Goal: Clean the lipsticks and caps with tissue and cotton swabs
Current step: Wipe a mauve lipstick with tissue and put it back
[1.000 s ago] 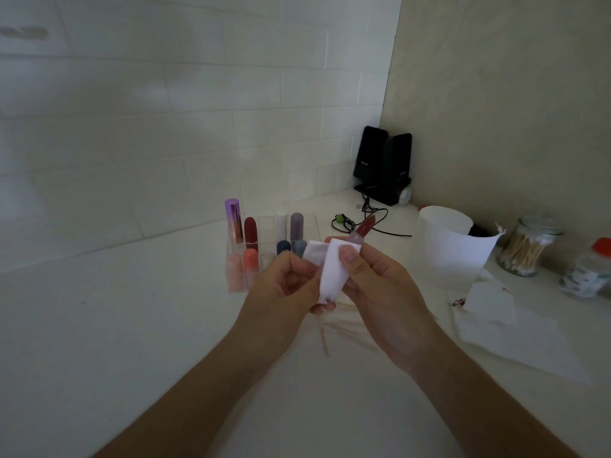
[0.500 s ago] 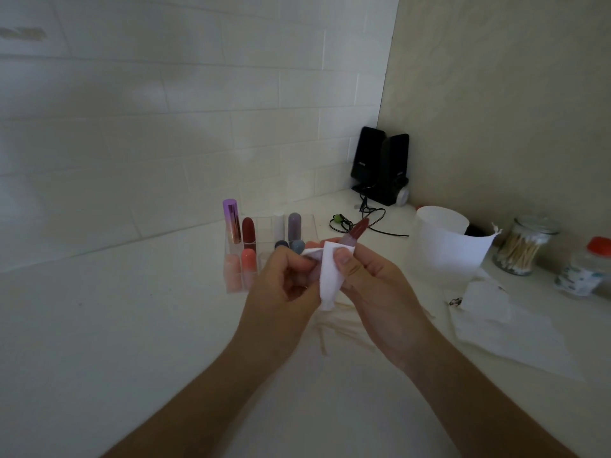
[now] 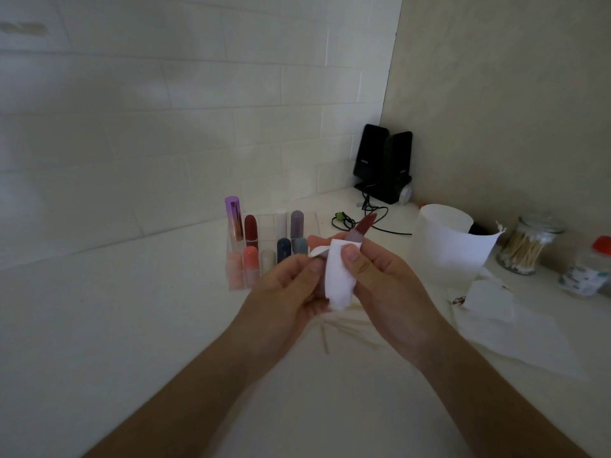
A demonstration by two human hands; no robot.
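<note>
An uncapped dark red lipstick sticks up and to the right from between my two hands, above the counter. A white tissue is wrapped round its tube. My right hand pinches the tissue against the tube with its thumb on top. My left hand grips the lower end of the tube and the tissue's left edge; the tube's base is hidden. A clear organiser behind my hands holds several capped lipsticks, among them a purple one and a dark red one.
A white cup stands to the right, with a glass jar of cotton swabs and a red-lidded jar beyond it. Used tissues lie right of my hands, loose swabs beneath them. Black speakers with cables fill the corner.
My left hand has moved closer to my right hand and closed round the tissue and tube. The lipstick has barely shifted.
</note>
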